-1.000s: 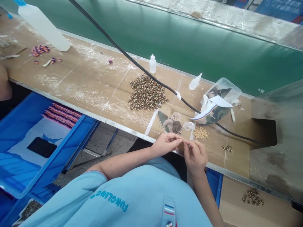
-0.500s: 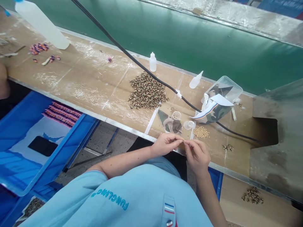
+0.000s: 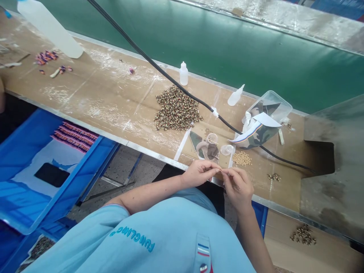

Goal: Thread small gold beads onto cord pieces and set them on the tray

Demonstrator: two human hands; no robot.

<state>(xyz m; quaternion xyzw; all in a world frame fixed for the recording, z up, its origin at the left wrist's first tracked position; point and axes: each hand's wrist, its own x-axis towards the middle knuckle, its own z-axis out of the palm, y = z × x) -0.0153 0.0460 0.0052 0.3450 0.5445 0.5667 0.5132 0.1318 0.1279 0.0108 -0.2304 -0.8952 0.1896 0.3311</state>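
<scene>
Together, the left hand [image 3: 199,173] and right hand [image 3: 237,187] pinch something too small to make out between their fingertips, just below a small clear cup [image 3: 212,138] of thin pale strands and near a clear plastic box [image 3: 267,110] holding camouflage-printed sheets.

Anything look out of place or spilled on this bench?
A black cable runs diagonally across the bench, skirting the bead heap, which looks odd among the work. A small clump of beads also sits apart on cardboard beyond the bench edge.
</scene>
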